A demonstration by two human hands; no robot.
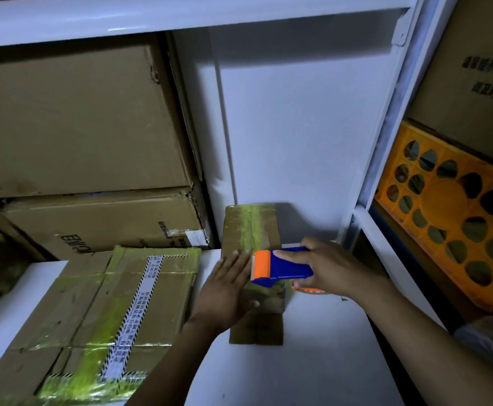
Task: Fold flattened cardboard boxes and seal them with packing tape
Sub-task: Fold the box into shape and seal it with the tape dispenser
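A narrow brown cardboard box (257, 329) stands on the white tabletop (312, 367), near its far edge and close to the white back panel (298, 127) of the shelving. A strip of glossy yellow-green packing tape (252, 230) runs lengthwise along the middle of the box's top face.

The left hand (227, 288) lies flat on the top of this box at its left side, with the fingers straight and together and the palm pressing down.

The right hand (327, 268) grasps a blue plastic tape dispenser with an orange roller head (280, 266). Its fingers are wrapped round the handle and the index finger is stretched along the top. The dispenser's head is over the box's top face, just beside the left fingertips.

To the left on the same tabletop lies a larger flat brown carton (72, 312), crossed by yellow-green tape and a white label strip with a black-striped border (134, 312). Behind it, big brown cartons (78, 118) are stacked on the shelf. An orange plastic crate with round holes (459, 221) leans in the right-hand bay.
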